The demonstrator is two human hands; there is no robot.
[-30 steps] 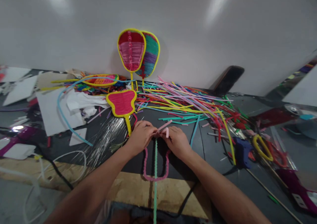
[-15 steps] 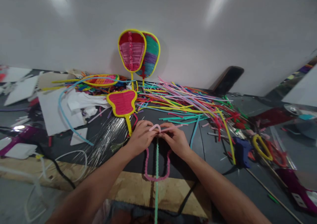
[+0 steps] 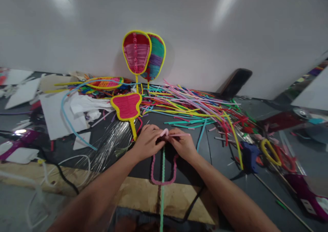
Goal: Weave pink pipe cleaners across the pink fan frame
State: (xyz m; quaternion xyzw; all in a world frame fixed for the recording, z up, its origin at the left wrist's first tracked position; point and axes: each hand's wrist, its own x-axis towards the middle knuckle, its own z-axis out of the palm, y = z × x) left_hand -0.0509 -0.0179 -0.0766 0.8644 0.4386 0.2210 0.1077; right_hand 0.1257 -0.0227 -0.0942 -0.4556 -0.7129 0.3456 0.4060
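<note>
My left hand (image 3: 150, 139) and my right hand (image 3: 181, 142) meet over the dark tabletop, fingers pinched close together. Between them a light pink pipe cleaner (image 3: 180, 134) bends into a small loop, its straight end sticking out to the right. Below the fingers hangs a twisted pink pipe-cleaner frame (image 3: 163, 183), U-shaped at the bottom. A green pipe-cleaner stem (image 3: 162, 194) runs down its middle toward me. The fingers hide where frame, stem and light pink piece meet. Just beyond my left hand lies a yellow-rimmed pink fan (image 3: 128, 107).
Two finished fans (image 3: 137, 54) lean on the wall. Loose pipe cleaners (image 3: 189, 103) are heaped behind my hands. A phone (image 3: 236, 84) props against the wall. At right are a blue tool (image 3: 250, 156), yellow-handled scissors (image 3: 270, 152) and a purple glue gun (image 3: 307, 194). Silvery strands (image 3: 107, 150) lie left.
The light pink pipe cleaner's loop has become smaller and tighter, and its free left end has drawn in. My hands and the pink frame have shifted only slightly.
</note>
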